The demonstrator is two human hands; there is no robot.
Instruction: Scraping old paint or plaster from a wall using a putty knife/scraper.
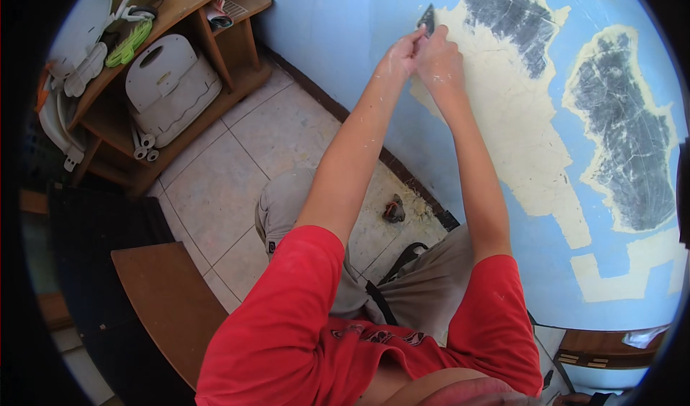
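Observation:
My two hands meet at the blue painted wall (399,7), near the left edge of a large cream filler patch (517,131). A dark pointed blade, which looks like a scraper or putty knife (427,20), sticks up from between the fingers. My left hand (407,53) touches it near its base; my right hand (442,64) is closed around what seems to be its handle, mostly hidden. White specks dot both hands and forearms. Dark bare areas show in the patch and in a second patch (620,131) farther right.
A wooden shelf unit (215,109) holding a white plastic item stands at the left. A small dark crumpled thing (394,210) lies on the tiled floor (215,158) among crumbs near the skirting. A brown board (167,298) is at lower left. Part of a person's hand (574,399) shows at lower right.

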